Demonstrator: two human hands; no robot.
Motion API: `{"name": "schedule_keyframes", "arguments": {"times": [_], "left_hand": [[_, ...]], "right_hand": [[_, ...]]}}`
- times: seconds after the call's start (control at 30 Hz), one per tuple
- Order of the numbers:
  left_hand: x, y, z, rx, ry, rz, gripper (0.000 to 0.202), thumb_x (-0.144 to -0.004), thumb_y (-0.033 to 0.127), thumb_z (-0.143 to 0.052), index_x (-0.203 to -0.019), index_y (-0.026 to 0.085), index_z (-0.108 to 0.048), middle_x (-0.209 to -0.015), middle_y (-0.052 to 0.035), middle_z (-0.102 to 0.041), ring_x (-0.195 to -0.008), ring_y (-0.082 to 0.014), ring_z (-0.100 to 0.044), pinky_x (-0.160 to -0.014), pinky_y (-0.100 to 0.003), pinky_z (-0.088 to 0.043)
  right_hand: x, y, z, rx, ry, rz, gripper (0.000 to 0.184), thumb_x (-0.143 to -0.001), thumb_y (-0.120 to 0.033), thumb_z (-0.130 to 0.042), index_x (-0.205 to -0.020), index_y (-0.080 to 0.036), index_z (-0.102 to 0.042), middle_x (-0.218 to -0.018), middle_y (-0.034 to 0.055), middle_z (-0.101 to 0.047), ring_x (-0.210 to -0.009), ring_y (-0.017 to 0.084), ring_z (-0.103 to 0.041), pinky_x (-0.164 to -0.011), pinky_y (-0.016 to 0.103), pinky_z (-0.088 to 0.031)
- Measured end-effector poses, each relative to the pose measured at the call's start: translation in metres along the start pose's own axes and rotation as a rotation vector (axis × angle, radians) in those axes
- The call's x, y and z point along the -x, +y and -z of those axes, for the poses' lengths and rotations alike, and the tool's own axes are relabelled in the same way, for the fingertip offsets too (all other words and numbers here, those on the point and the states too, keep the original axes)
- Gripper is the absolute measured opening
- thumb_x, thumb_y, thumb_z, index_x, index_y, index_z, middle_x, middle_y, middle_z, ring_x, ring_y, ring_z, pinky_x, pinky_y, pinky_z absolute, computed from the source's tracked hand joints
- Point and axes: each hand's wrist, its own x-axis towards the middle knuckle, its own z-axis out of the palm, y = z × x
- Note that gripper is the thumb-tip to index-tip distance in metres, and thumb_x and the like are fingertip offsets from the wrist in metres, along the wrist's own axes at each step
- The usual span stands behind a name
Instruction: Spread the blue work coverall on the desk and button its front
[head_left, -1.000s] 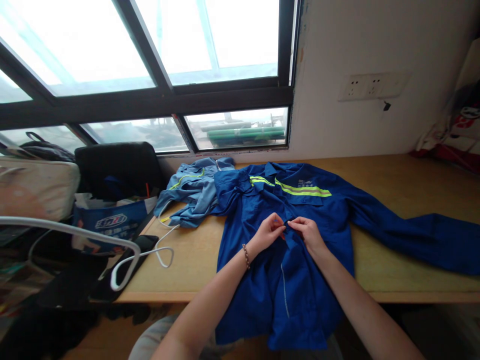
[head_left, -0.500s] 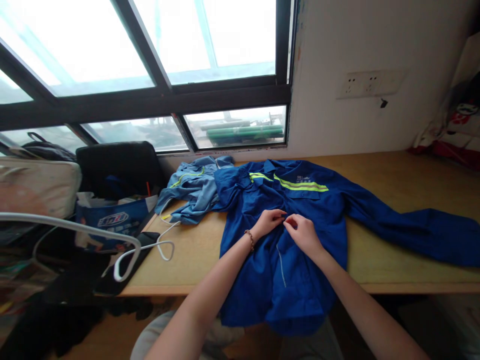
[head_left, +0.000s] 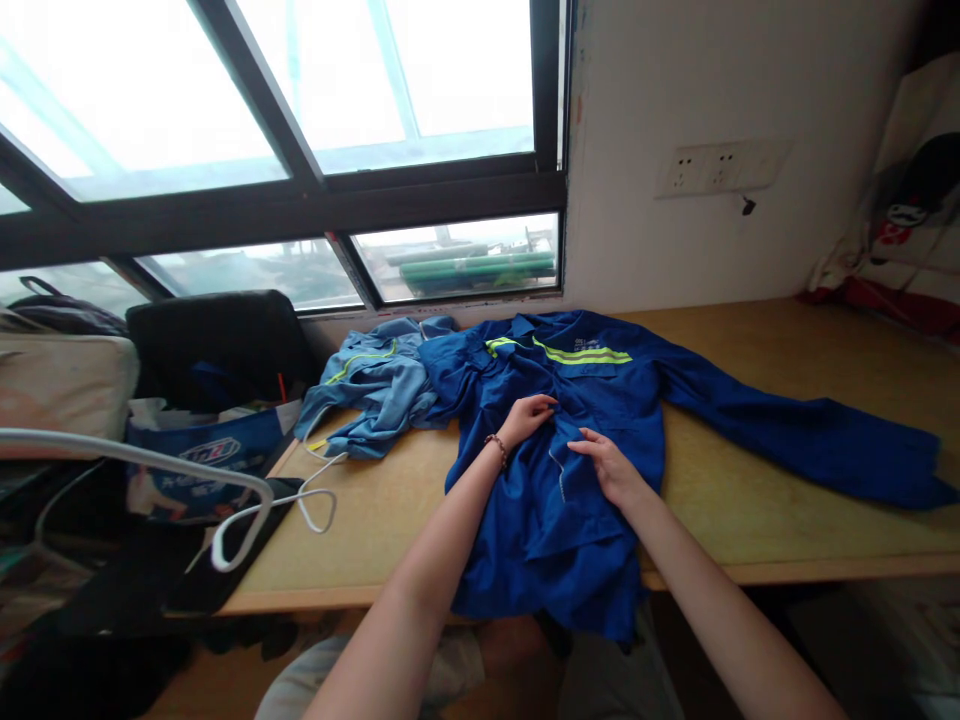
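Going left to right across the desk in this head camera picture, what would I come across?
White clothes hanger → crumpled light-blue jacket → left hand → right hand, both resting on the dark-blue work jacket → its long sleeve stretched over the wooden table.

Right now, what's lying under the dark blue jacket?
The dark blue jacket lies on the wooden table, its hem hanging over the front edge. Both hands, left hand and right hand, rest on top. Anything beneath the cloth is hidden.
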Motion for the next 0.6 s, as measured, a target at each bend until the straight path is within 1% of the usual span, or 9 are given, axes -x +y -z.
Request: {"name": "schedule_keyframes", "arguments": {"times": [0.07,0.13,0.2,0.33,0.47,0.53,0.6], "left_hand": [[0.001,0.001,0.0,0.001,-0.002,-0.002,0.027,-0.073,0.027,-0.054,-0.094,0.012,-0.062,-0.059,0.0011,-0.055,-0.054,-0.0092,-0.049,-0.058,-0.021,-0.04],[0.002,0.0,0.0,-0.017,-0.008,-0.008,0.026,-0.074,0.026,-0.053,-0.095,0.013,-0.062,-0.06,0.0008,-0.056,-0.055,-0.0093,-0.05,-0.058,-0.02,-0.04],[0.002,-0.001,0.0,-0.057,-0.007,-0.01,0.025,-0.075,0.024,-0.052,-0.095,0.013,-0.061,-0.061,0.0005,-0.057,-0.057,-0.0094,-0.051,-0.059,-0.02,-0.041],[-0.001,-0.001,-0.001,-0.181,0.011,0.03,0.024,-0.074,0.02,-0.051,-0.095,0.014,-0.061,-0.064,0.0,-0.06,-0.061,-0.0099,-0.055,-0.061,-0.019,-0.042],[-0.009,0.007,-0.004,-0.348,0.008,0.187,0.023,-0.072,0.013,-0.052,-0.091,0.017,-0.063,-0.068,-0.0002,-0.064,-0.062,-0.0103,-0.058,-0.062,-0.019,-0.043],[-0.013,0.011,-0.009,-0.401,0.027,0.243,0.023,-0.07,0.01,-0.051,-0.088,0.018,-0.064,-0.068,-0.0011,-0.065,-0.062,-0.0113,-0.059,-0.062,-0.02,-0.043],[-0.015,0.014,-0.015,-0.437,0.081,0.267,0.024,-0.07,0.008,-0.05,-0.087,0.018,-0.064,-0.072,-0.0033,-0.065,-0.066,-0.0135,-0.059,-0.065,-0.022,-0.043]], "right_hand": [[0.007,-0.003,-0.003,-0.038,-0.051,-0.02,0.026,-0.054,-0.019,-0.07,-0.078,-0.019,-0.059,-0.068,-0.0025,-0.064,-0.057,0.011,-0.059,-0.058,0.022,-0.047],[0.013,-0.005,-0.005,-0.038,-0.101,-0.03,0.023,-0.056,-0.021,-0.069,-0.076,-0.018,-0.06,-0.065,-0.0027,-0.064,-0.054,0.011,-0.058,-0.058,0.023,-0.047],[0.016,-0.007,-0.006,-0.032,-0.12,-0.034,0.023,-0.056,-0.024,-0.07,-0.076,-0.018,-0.061,-0.063,-0.0024,-0.064,-0.052,0.012,-0.058,-0.056,0.024,-0.047],[0.013,-0.01,-0.002,-0.052,-0.053,-0.036,0.032,-0.052,-0.019,-0.069,-0.083,-0.019,-0.062,-0.064,-0.0017,-0.065,-0.052,0.013,-0.06,-0.055,0.024,-0.048],[0.01,-0.014,0.005,-0.033,0.032,-0.045,0.03,-0.05,-0.014,-0.062,-0.08,-0.018,-0.063,-0.061,-0.0011,-0.066,-0.049,0.014,-0.059,-0.051,0.025,-0.048],[0.01,-0.015,0.006,-0.034,0.041,-0.033,0.031,-0.05,-0.013,-0.058,-0.08,-0.019,-0.063,-0.062,-0.0011,-0.066,-0.051,0.015,-0.06,-0.051,0.026,-0.048],[0.011,-0.016,0.007,-0.035,0.03,-0.017,0.033,-0.05,-0.012,-0.056,-0.082,-0.019,-0.062,-0.064,-0.0014,-0.067,-0.053,0.016,-0.06,-0.052,0.027,-0.048]]}}
